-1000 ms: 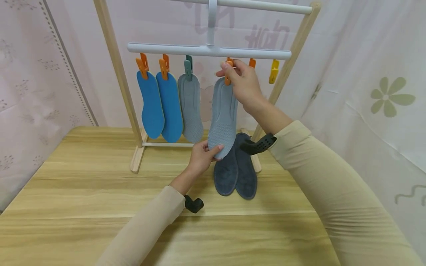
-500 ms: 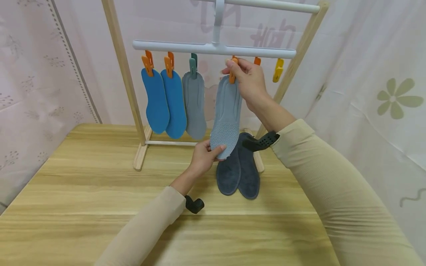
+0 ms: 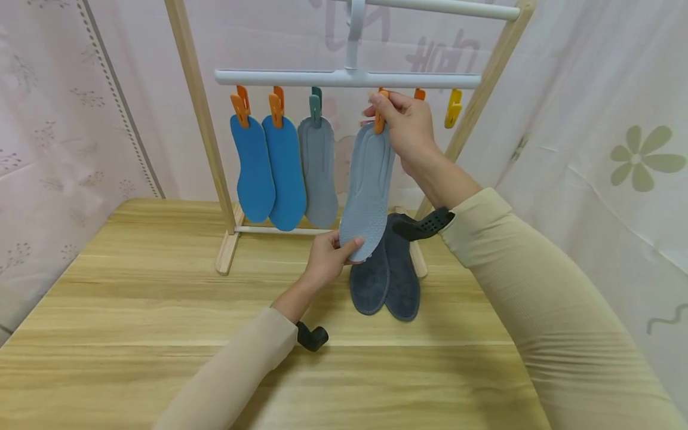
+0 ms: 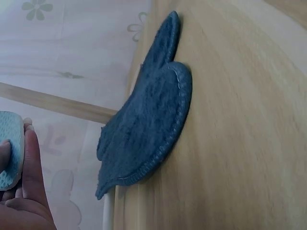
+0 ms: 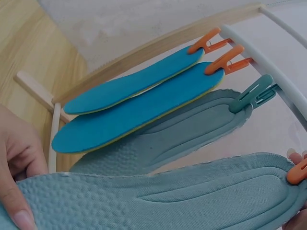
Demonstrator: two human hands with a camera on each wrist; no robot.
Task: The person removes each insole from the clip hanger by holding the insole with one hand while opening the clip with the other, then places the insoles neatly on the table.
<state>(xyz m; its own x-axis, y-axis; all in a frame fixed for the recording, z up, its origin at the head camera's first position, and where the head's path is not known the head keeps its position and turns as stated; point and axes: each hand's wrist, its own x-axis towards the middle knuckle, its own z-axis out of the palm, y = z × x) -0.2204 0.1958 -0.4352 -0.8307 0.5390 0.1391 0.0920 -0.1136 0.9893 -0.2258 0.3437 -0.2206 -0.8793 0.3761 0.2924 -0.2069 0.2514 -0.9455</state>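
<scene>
A light grey insole (image 3: 368,185) hangs upright under the white hanger bar (image 3: 290,77). Its lower end is pinched by my left hand (image 3: 328,258), thumb on the front face. At the top, my right hand (image 3: 407,122) grips an orange clip (image 3: 380,113) whose lower end lies over the insole's upper edge. To the left a second grey insole (image 3: 318,173) hangs from a green clip (image 3: 315,108). Beyond it two blue insoles (image 3: 286,179) hang from orange clips (image 3: 276,107). In the right wrist view the orange clip (image 5: 298,172) sits on the insole's end.
Two dark grey fuzzy insoles (image 3: 402,275) lie overlapping on the wooden table (image 3: 161,310), below the held one. A yellow clip (image 3: 453,110) and a partly hidden orange clip (image 3: 420,94) hang at right. Wooden posts (image 3: 200,113) of the rack stand on both sides.
Both hands keep their hold on the grey insole and its orange clip. The whole scene has shifted slightly right in the head view; the hanging insoles sway a little.
</scene>
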